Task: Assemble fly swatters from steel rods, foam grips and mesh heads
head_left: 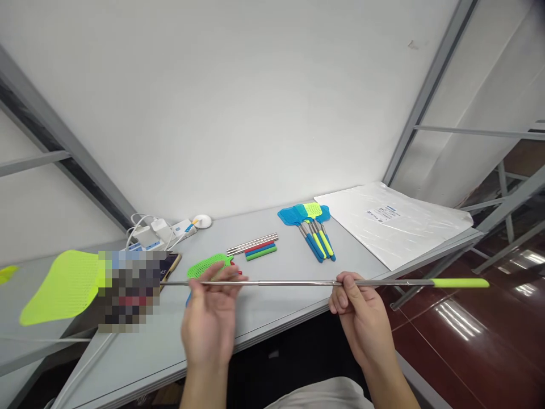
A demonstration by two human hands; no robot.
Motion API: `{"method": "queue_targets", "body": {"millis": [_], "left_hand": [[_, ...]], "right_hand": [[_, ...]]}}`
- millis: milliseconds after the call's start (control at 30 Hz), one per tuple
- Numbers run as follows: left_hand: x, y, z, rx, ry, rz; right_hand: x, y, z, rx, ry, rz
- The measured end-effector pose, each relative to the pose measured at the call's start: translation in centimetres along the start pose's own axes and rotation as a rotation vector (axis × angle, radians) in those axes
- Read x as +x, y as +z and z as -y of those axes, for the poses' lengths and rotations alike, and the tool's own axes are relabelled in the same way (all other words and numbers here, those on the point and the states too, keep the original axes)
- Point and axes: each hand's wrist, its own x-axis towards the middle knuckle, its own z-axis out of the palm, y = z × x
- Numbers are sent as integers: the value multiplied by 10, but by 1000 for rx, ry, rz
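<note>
A fly swatter with a yellow-green head (pixel 63 287), a long extended metal rod (pixel 293 283) and a yellow-green grip (pixel 460 283) stretches level across the view. My right hand (pixel 360 309) pinches the rod between thumb and fingers, left of the grip. Palm up, my left hand (pixel 210 318) loosely holds the rod nearer the head, thumb against it and fingers fairly straight. Behind my left hand lie a green swatter head (pixel 208 266) and partly hidden red and blue pieces. Beyond are metal rods (pixel 252 244) and red, blue and green (pixel 261 254) grip tubes.
Several collapsed blue and yellow-green fly swatters (pixel 313 227) lie toward the back. A white plastic bag (pixel 392 218) covers the table's right end. Power strips with chargers and cables (pixel 157 232), a round white device (pixel 202 221) and a phone (pixel 172 266) are at left.
</note>
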Motion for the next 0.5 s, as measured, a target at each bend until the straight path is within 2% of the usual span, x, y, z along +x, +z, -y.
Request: {"method": "queue_targets", "body": {"millis": [167, 333, 500], "left_hand": [[16, -9, -33, -71, 163, -203], [17, -11, -51, -170, 195, -413], [23, -26, -57, -284, 168, -455]], "right_hand": [[7, -3, 5, -11, -19, -76], [12, -10, 9, -42, -90, -111], [20, -26, 18, -68, -162, -144]]}}
